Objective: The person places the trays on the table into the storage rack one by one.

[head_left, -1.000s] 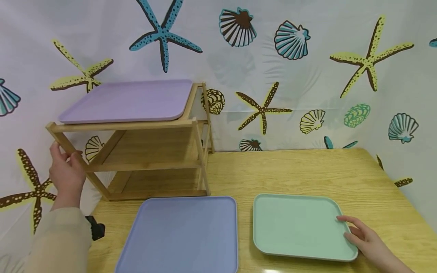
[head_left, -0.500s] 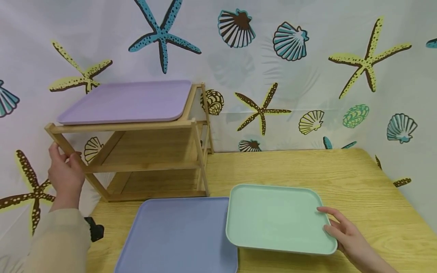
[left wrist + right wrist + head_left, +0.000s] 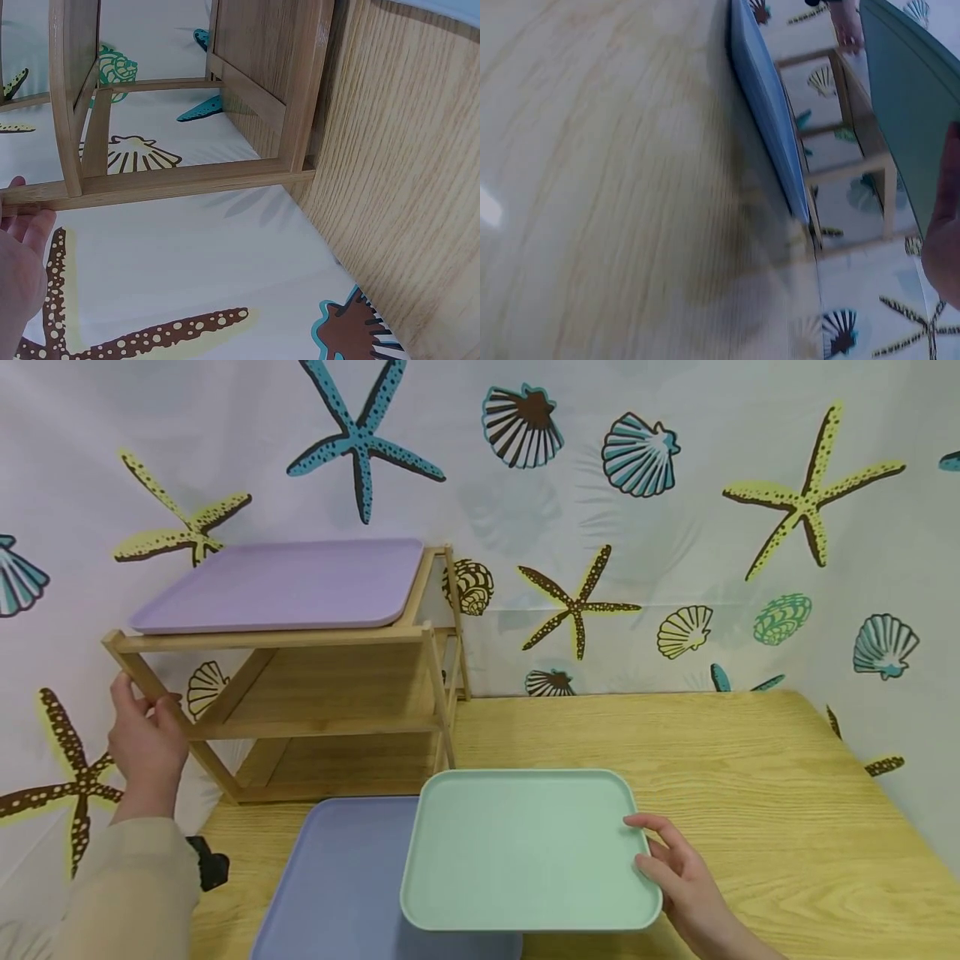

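Observation:
My right hand (image 3: 678,877) grips the right edge of a mint green tray (image 3: 525,852), thumb on top and fingers at the rim. In the right wrist view the green tray (image 3: 907,90) is raised above the table, and it overlaps the blue tray (image 3: 352,868) in the head view. That blue tray lies on the table in front of a wooden shelf rack (image 3: 330,727). My left hand (image 3: 147,739) holds the rack's left front post, its fingers bent around the wood (image 3: 37,196). A lilac tray (image 3: 292,585) rests on the rack's top.
Two lower shelf boards show bare wood inside the rack. A black object (image 3: 212,864) sits by the left sleeve (image 3: 123,893). The wooden table (image 3: 765,760) extends to the right. Behind everything hangs a white cloth (image 3: 697,535) printed with shells and starfish.
My right hand has lifted the green tray off the table and carried it left, over part of the blue tray. My left hand stays on the rack's post.

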Available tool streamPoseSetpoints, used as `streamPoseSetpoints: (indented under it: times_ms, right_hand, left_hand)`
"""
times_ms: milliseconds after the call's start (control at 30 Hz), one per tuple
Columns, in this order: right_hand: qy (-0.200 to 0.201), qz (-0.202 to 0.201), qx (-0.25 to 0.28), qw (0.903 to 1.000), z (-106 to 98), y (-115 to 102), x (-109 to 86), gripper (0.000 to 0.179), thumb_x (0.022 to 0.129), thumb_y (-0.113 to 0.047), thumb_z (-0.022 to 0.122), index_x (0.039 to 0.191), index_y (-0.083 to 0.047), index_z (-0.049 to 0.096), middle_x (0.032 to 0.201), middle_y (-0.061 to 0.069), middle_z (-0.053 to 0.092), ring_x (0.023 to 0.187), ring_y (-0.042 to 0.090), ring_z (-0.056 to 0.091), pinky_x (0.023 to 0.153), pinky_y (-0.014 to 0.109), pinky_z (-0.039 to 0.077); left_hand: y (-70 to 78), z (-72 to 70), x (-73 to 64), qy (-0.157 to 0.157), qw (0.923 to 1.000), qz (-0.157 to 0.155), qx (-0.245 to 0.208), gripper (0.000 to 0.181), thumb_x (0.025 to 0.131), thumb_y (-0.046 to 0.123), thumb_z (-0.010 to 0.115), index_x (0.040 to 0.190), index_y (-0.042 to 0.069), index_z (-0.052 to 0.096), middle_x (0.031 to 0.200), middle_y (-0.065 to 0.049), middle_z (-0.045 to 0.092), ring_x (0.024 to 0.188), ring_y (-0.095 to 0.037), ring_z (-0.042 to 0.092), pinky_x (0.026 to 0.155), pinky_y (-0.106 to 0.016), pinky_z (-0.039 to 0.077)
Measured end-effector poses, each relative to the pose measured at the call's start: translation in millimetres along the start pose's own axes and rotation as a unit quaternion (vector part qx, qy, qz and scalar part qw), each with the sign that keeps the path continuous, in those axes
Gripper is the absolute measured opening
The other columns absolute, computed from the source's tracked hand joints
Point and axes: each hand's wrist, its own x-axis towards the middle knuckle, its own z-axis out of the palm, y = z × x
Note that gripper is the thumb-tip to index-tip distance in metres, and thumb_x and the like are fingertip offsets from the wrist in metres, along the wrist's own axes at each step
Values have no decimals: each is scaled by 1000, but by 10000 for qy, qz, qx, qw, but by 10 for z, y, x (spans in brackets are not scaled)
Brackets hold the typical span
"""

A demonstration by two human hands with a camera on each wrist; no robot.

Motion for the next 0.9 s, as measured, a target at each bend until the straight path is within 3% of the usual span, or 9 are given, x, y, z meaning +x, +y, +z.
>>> streamPoseSetpoints:
  times_ms: [533,900]
  right_hand:
    - [328,-562,311,9974,897,238,449,38,95,4,46,122,-22,52,112,8,57,92,13,63,71,29,54]
    - [691,-324,355,9965,1305,285,848,34,92,1,48,123,-15,49,112,11,55,88,14,61,66,27,54]
  left_hand:
    - [-21,-10,14,27,10000,-1,3,48,103,20,32,149,26,22,133,-15,57,116,-38,57,94,-53,40]
    - [-20,-22,2,55,9999,148,-30,47,102,19,33,148,25,24,132,-16,58,115,-40,57,92,-53,41]
